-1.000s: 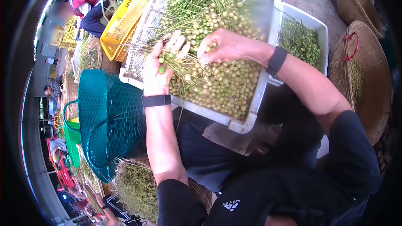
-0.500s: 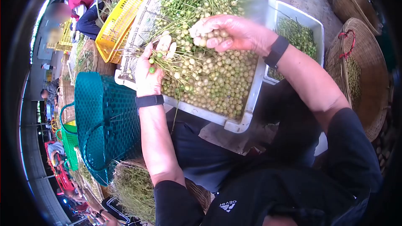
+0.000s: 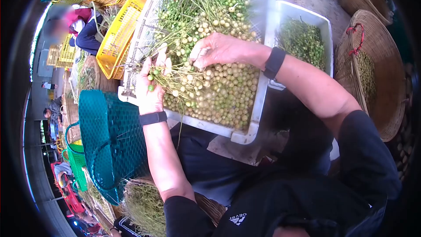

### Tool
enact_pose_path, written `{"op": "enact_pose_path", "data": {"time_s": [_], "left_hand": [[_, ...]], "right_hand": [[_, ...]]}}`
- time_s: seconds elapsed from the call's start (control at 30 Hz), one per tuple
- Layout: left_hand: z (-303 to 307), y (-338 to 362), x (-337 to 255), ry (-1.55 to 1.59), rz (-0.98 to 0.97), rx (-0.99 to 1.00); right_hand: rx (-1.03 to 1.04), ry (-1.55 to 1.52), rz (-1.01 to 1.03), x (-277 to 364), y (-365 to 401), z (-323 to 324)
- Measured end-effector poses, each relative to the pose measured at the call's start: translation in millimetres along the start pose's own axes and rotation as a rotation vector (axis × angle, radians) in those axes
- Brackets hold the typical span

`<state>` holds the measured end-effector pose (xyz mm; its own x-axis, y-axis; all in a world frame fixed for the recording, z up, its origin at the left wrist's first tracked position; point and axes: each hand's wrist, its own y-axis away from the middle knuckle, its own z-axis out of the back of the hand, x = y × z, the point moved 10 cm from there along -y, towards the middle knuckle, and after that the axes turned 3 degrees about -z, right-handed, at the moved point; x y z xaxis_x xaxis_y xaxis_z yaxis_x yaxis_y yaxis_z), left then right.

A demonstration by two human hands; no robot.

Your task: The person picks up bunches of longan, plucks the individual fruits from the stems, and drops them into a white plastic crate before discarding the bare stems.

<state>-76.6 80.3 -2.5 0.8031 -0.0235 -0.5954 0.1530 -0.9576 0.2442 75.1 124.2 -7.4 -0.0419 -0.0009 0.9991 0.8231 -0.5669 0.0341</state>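
A white plastic crate (image 3: 239, 137) in front of me is heaped with small, round, pale yellow-green fruits (image 3: 232, 92), loose at the near side. Farther back lies a tangle of thin green stems (image 3: 210, 0) bearing greener fruits. My left hand (image 3: 150, 79), at the crate's left side, is closed around a bunch of fruit stems (image 3: 175, 79), its fruits pointing right. My right hand (image 3: 217, 50) reaches in from the right, palm down, with fingers curled together onto fruits at the bunch; the fingertips are partly hidden.
A teal woven basket (image 3: 109, 136) stands left, near a yellow crate (image 3: 120, 35). Below it sits a basket of stems (image 3: 142, 202). On the right are a white bin (image 3: 329, 30) of green fruits and a wicker basket (image 3: 386, 74) with fruits. A seated person (image 3: 90, 30) works at upper left.
My right hand has moved left and down, turning from palm-up with fruits in it to palm-down at the bunch. My left hand still grips the stems. The view has shifted slightly.
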Motion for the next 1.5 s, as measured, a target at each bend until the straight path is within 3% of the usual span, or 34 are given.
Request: {"op": "enact_pose_path", "data": {"time_s": [0.07,0.2,0.33,0.4,0.5,0.73,0.93,1.1,1.13,1.2,1.27,1.33,1.37,1.5], "left_hand": [[-4.0,0.7,0.7,-0.038,0.000,0.023],[-1.0,-6.0,1.9,-0.046,0.015,0.051],[2.9,-3.3,-2.2,-0.110,-0.049,-0.042],[7.0,-4.5,-6.1,-0.148,-0.075,-0.062],[17.1,-6.8,-3.8,-0.202,-0.049,-0.130],[16.5,-8.6,4.8,-0.121,0.030,-0.113],[12.6,-7.2,-0.3,-0.117,0.009,-0.047],[12.7,-6.1,5.0,-0.056,0.051,-0.055],[13.5,-7.3,5.0,-0.036,0.046,-0.059],[10.5,-8.5,7.5,-0.019,0.048,-0.060],[9.6,-6.1,7.5,0.030,0.030,-0.106],[9.6,-6.5,9.0,0.035,0.044,-0.108],[11.1,-7.3,8.0,0.009,0.038,-0.105],[14.2,-9.6,4.6,-0.032,0.042,-0.051]], "right_hand": [[-0.030,0.088,-0.104,-0.5,1.2,-1.0],[0.011,0.167,0.024,11.4,-2.7,-6.7],[0.033,0.153,-0.013,11.5,0.0,-6.2],[0.078,0.078,-0.092,11.5,8.6,-3.4],[0.115,-0.123,-0.044,22.4,12.4,-0.9],[0.095,-0.203,-0.102,13.0,11.1,3.8],[0.039,0.163,-0.168,3.5,10.8,23.6],[0.084,-0.224,-0.075,15.1,12.8,7.4],[0.082,-0.226,-0.075,17.1,11.5,3.2],[0.072,0.054,-0.096,20.0,8.7,-4.9],[0.030,0.073,-0.126,16.7,8.3,-7.6],[0.019,0.132,0.109,34.7,5.8,-9.5],[0.019,0.130,0.109,33.0,6.2,-5.1],[0.155,-0.181,-0.052,27.0,11.4,5.4]]}}
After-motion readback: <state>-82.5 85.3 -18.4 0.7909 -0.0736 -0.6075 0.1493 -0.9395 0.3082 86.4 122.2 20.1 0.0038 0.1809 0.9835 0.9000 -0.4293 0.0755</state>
